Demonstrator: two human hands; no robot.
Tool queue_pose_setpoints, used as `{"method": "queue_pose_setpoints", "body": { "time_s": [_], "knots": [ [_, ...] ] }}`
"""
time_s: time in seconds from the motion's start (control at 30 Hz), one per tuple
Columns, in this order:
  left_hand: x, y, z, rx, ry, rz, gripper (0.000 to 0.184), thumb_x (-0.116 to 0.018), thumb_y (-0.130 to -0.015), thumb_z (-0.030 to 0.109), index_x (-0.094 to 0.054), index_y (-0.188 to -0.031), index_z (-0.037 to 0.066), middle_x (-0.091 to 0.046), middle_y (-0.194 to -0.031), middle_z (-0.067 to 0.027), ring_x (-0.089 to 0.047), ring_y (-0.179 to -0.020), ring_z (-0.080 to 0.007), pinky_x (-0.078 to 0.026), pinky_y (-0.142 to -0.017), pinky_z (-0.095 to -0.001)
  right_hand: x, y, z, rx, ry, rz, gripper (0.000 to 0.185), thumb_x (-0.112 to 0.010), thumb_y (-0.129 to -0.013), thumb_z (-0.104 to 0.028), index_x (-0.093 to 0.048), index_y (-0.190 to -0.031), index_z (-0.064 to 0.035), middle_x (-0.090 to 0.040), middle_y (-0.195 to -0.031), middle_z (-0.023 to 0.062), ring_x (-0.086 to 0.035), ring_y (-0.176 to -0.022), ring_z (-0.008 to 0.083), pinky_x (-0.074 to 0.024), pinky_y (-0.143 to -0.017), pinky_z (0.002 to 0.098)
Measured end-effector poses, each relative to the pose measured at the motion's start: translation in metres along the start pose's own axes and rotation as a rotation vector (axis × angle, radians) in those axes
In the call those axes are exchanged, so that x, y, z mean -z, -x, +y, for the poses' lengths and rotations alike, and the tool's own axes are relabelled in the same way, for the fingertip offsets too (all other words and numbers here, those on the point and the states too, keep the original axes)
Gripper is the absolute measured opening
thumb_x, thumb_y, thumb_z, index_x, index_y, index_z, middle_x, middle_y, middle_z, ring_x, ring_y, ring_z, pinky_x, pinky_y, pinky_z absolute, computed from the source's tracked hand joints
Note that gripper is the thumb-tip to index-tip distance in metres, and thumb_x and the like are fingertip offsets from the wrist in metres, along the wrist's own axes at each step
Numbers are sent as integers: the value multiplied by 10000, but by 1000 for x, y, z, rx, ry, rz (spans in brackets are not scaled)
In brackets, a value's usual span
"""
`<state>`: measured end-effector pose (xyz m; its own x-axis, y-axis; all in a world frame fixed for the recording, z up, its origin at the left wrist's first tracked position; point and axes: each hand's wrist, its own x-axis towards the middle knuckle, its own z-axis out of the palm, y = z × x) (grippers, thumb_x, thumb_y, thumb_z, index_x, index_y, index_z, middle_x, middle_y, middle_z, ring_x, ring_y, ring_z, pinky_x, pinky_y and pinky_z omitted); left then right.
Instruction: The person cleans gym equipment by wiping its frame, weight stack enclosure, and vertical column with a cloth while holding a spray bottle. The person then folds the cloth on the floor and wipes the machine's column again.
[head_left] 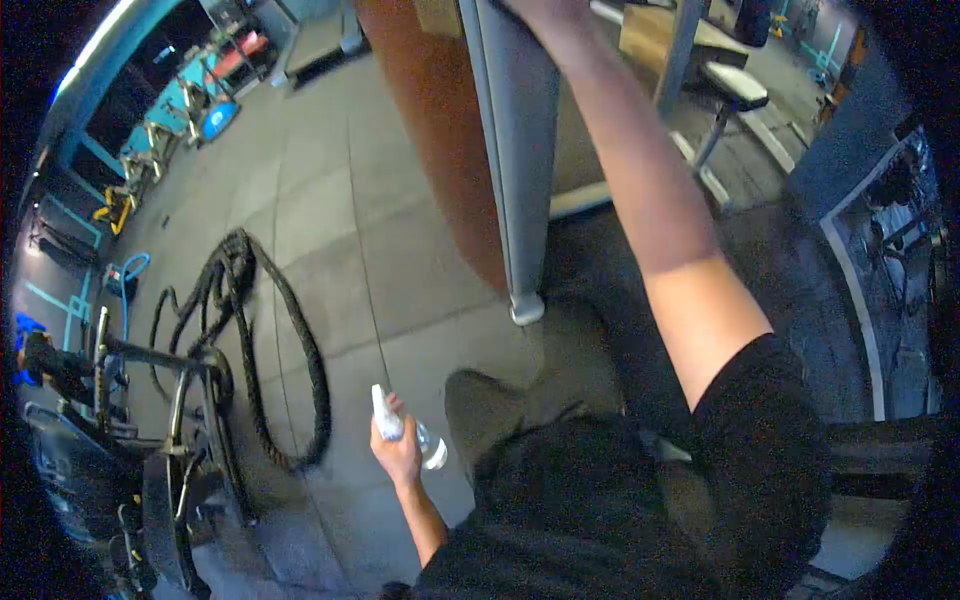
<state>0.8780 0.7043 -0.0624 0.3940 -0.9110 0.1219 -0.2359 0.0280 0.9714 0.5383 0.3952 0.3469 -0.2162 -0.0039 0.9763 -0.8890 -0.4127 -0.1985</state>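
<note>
My left hand (pixel 400 456) is wrapped round a spray bottle (pixel 386 418) with a white spray head and a clear lower part, held out low over the floor. My right arm stretches up to the top edge of the view. There my right hand (pixel 553 12) is only partly in the picture, by the upper part of a grey machine upright (pixel 522 150). Its fingers are cut off, and a small dark strip shows beside it, too little to name. A reddish-brown panel (pixel 425 110) stands alongside the upright.
A thick black battle rope (pixel 318 385) lies looped on the grey mat floor (pixel 400 320). Gym equipment (pixel 180 420) stands at the lower left. A padded bench (pixel 735 85) is at the upper right, a blue balance trainer (pixel 218 120) and a treadmill (pixel 315 45) farther back.
</note>
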Motion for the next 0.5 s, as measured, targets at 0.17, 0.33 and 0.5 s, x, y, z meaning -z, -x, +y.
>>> {"method": "queue_pose_setpoints", "body": {
  "time_s": [0.17,0.33,0.5],
  "knots": [
    [0,6,9,50,-2,-61,407,-652,-883,-78,-628,-1287,-34,-680,-1210,-75,-627,-1047,-129,-503,-914,-280,14,237,38,-111,115,12,1026,-876,-673,-629,-453,-1246,110,-587,-1079,275,-626,-925,453,-528,-793,524],
    [-3,17,17,29,-110,-86,418,-656,-888,-70,-621,-1303,-33,-686,-1205,-81,-628,-1035,-130,-507,-899,-282,50,457,62,-289,51,-95,911,-867,-688,-631,-541,-1104,111,-617,-929,267,-635,-807,480,-527,-726,510],
    [1,24,19,28,-149,-93,441,-656,-878,-49,-616,-1317,-35,-697,-1220,-100,-634,-1028,-137,-517,-883,-290,73,545,62,-508,61,-513,897,-865,-709,-646,-565,-1024,138,-615,-938,275,-619,-842,467,-515,-749,511]
  ]
}}
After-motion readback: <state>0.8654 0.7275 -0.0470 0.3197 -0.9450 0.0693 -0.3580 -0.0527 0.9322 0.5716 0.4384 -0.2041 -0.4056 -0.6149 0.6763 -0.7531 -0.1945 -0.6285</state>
